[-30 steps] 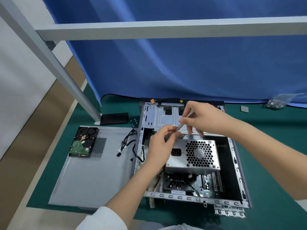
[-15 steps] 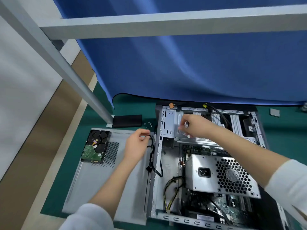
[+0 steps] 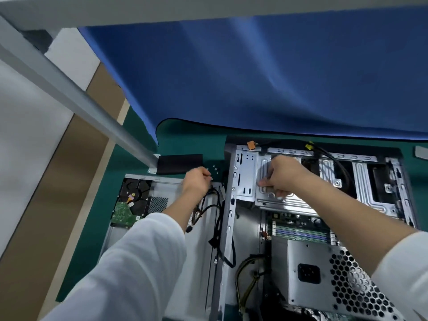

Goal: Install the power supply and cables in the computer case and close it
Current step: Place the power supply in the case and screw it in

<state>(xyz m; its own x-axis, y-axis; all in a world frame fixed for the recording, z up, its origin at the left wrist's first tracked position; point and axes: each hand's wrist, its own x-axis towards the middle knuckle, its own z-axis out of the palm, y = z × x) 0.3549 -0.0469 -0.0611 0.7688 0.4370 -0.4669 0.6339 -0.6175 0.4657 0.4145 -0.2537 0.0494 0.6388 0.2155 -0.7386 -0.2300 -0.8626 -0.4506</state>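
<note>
Since the earlier frames both hands are sitting farther from the power supply (image 3: 333, 274), which is now lying in the near right part of the open computer case (image 3: 229, 205), its fan grille and socket facing up. Left hand (image 3: 196, 181) is reaching outside the case wall, over the far edge of the detached side panel (image 3: 162, 228), fingers curled near the small screws (image 3: 214, 169) on the green mat (image 3: 139, 140); whether they are pinching a screw cannot be told. Black cables (image 3: 213, 205) are trailing out of the case just beneath that hand. Right hand (image 3: 280, 177) is resting on the drive cage (image 3: 287, 202) in the far part of the case, fingers curled and pressing on the ribbed metal; whether they are holding a tool is hidden. Well apart from both hands' fingers, the power supply is lying nearer the person, beneath the right forearm. On the side panel, left of the case, a hard drive (image 3: 129, 202) is lying.
</note>
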